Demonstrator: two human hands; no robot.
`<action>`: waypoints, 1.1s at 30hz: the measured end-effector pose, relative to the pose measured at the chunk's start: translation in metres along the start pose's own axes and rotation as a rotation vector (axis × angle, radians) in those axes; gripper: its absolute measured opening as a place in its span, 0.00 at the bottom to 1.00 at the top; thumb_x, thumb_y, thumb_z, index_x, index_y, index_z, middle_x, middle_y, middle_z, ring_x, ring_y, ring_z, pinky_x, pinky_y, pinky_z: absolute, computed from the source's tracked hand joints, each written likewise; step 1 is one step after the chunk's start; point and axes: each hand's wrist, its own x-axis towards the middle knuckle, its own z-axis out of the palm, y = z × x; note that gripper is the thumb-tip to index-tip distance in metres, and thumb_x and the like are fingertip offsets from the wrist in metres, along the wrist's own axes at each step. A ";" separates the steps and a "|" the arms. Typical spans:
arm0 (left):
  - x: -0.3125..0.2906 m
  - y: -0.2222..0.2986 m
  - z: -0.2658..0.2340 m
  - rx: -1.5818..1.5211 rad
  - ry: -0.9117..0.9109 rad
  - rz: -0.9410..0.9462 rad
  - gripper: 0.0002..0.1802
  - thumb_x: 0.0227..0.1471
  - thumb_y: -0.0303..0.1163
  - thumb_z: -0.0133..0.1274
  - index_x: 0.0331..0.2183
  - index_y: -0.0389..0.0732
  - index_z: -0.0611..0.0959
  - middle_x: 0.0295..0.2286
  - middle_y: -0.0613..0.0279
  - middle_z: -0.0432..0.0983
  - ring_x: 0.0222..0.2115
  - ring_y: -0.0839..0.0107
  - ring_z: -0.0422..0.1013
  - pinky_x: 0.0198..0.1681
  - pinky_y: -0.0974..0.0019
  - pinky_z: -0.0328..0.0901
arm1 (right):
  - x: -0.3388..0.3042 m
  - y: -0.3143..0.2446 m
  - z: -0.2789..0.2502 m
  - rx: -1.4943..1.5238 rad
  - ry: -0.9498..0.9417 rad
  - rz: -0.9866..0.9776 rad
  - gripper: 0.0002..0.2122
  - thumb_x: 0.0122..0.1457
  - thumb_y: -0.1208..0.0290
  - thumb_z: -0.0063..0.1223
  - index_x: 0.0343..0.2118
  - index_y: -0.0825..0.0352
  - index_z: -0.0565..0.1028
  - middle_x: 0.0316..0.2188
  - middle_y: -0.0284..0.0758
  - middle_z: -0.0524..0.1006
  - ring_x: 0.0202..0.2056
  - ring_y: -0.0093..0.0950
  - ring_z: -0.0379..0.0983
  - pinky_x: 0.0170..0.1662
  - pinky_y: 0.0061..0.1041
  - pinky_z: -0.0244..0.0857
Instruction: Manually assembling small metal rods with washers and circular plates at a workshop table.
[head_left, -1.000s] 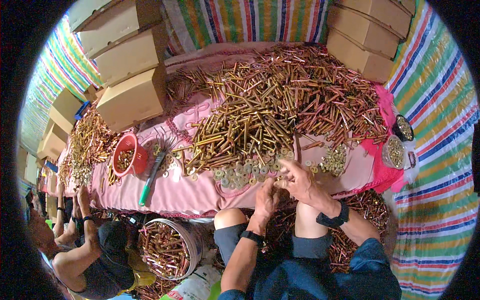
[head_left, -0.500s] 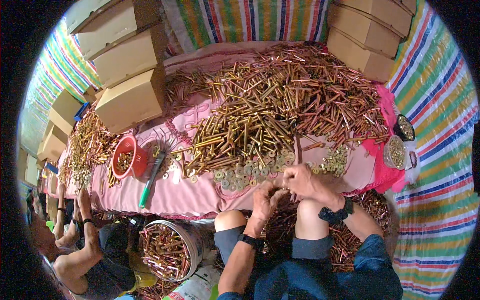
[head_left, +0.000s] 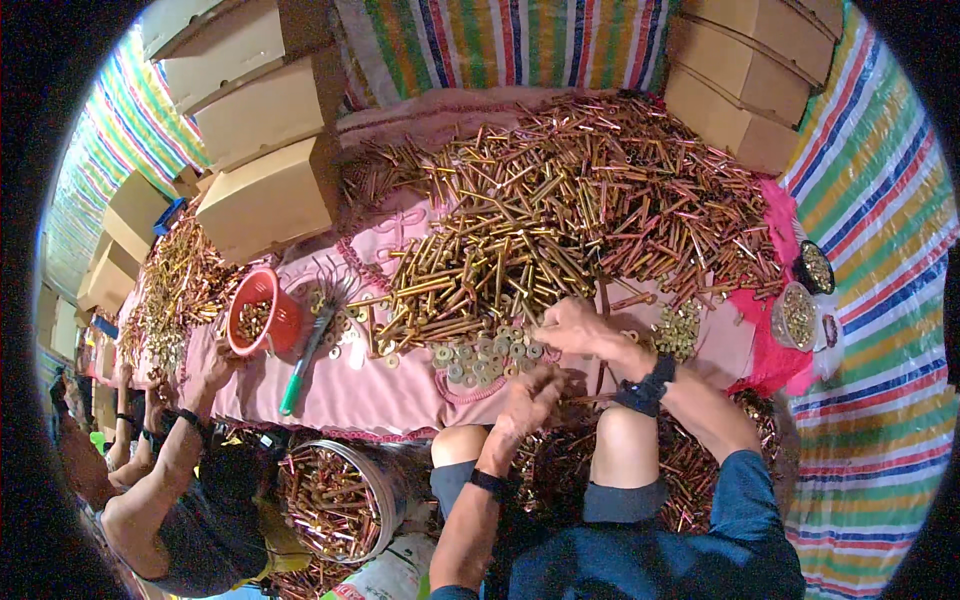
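Note:
At the table's near edge my left hand point(head_left: 533, 400) is closed, with a thin bolt point(head_left: 590, 400) sticking out to its right. My right hand point(head_left: 572, 328) reaches farther in, over the right end of the flat washers point(head_left: 488, 358). Its fingers are bent together at the washers, and whatever is between them is hidden. Just beyond lies a big heap of long brass-coloured bolts point(head_left: 500, 250). Small nuts point(head_left: 677, 330) form a little pile to the right of my right wrist.
A red plastic basket point(head_left: 284, 318) of small parts stands at left, a co-worker's hand point(head_left: 222, 365) beside it. Near it lies a green-handled rake-like tool point(head_left: 292, 388). A bucket point(head_left: 375, 535) of bolts stands below the table. Cardboard boxes point(head_left: 265, 200) rise behind; clear tubs point(head_left: 795, 318) sit right.
My hands have moved apart: the right one went up and left to the washers, the left stayed low near the edge. The co-worker's hand has moved right to the red basket.

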 end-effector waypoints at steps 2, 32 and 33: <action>0.007 -0.006 0.005 0.000 0.150 -0.101 0.10 0.62 0.29 0.51 0.43 0.35 0.80 0.38 0.63 0.80 0.38 0.73 0.73 0.45 0.69 0.68 | -0.019 0.022 -0.024 0.164 -0.047 0.009 0.18 0.54 0.58 0.60 0.17 0.69 0.76 0.10 0.29 0.69 0.14 0.19 0.64 0.17 0.23 0.57; 0.015 -0.012 0.025 0.565 0.466 0.447 0.05 0.54 0.29 0.59 0.32 0.37 0.83 0.22 0.51 0.71 0.23 0.51 0.69 0.27 0.57 0.63 | -0.041 0.065 0.008 0.306 0.270 -0.214 0.09 0.55 0.72 0.65 0.33 0.70 0.76 0.20 0.34 0.79 0.21 0.25 0.77 0.25 0.24 0.71; 0.015 -0.013 0.023 0.579 0.461 0.445 0.06 0.54 0.29 0.59 0.32 0.37 0.82 0.21 0.51 0.71 0.23 0.51 0.69 0.27 0.57 0.63 | -0.046 0.062 0.005 0.458 0.235 -0.116 0.08 0.55 0.72 0.64 0.33 0.70 0.76 0.20 0.34 0.79 0.21 0.24 0.77 0.25 0.22 0.71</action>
